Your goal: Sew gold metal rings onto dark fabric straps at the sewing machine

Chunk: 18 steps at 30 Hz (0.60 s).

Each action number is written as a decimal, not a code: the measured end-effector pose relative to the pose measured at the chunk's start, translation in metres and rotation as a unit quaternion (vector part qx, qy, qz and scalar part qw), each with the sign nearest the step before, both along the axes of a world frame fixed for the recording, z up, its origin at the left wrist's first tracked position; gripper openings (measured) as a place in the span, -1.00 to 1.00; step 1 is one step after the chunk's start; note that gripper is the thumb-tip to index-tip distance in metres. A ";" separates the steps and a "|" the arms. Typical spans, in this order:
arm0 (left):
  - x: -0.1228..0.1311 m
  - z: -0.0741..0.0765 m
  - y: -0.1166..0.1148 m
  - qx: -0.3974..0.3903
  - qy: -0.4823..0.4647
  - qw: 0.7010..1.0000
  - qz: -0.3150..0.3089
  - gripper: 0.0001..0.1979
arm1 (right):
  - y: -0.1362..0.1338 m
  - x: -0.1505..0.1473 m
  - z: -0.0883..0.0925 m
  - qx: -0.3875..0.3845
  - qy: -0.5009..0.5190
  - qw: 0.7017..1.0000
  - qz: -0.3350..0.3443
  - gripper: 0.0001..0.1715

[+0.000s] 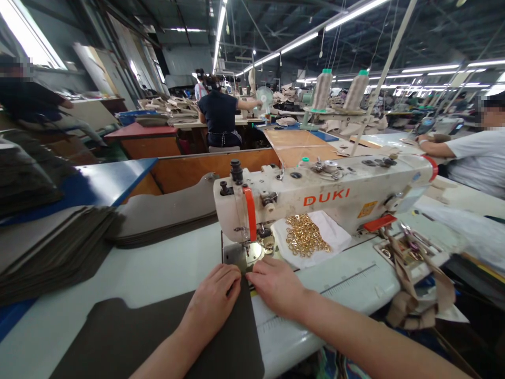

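A dark grey-brown flat panel (158, 329) lies on the pale sewing table. My left hand (216, 295) rests on its upper edge with fingers curled and closed over the material. To the right, my right hand (276, 287) has its fingertips pressed together just in front of the presser foot; what they pinch is hidden. Both hands are close together below the needle area of the white sewing machine (288, 195). Behind the right hand, a white cloth (335, 237) holds a heap of small gold-coloured metal fittings (305, 236).
Stacks of similar dark panels (161, 213) stand left of the machine. At right is a small tray (414, 258) with metal pieces and tan straps (402, 276). Thread cones (322, 90) stand behind. Other people sit at nearby stations, one ahead in a dark top (219, 116).
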<state>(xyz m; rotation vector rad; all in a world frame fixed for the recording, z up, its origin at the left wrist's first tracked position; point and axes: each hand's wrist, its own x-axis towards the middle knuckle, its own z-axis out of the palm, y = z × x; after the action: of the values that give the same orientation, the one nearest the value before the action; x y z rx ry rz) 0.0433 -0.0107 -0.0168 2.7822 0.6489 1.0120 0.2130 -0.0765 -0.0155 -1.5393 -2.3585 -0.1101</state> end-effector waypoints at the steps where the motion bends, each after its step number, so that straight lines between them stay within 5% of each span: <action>1: 0.000 0.000 0.000 0.001 0.000 1.000 0.000 -0.82 | 0.000 0.000 0.000 0.005 0.001 1.000 0.004 -0.85; 11: 0.001 0.000 0.001 0.008 0.014 1.000 -0.005 -0.80 | 0.002 0.001 -0.004 0.006 -0.010 1.000 0.025 -0.80; 18: 0.000 0.003 0.003 0.019 0.083 0.996 -0.008 -0.74 | -0.022 0.017 0.012 -0.016 -0.053 0.994 0.097 -0.84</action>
<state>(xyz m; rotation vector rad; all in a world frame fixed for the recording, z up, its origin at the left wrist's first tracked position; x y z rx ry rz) 0.0431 -0.0082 -0.0137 2.9228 0.6301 0.8040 0.2305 -0.0982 -0.0033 -1.3402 -2.5895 -0.1120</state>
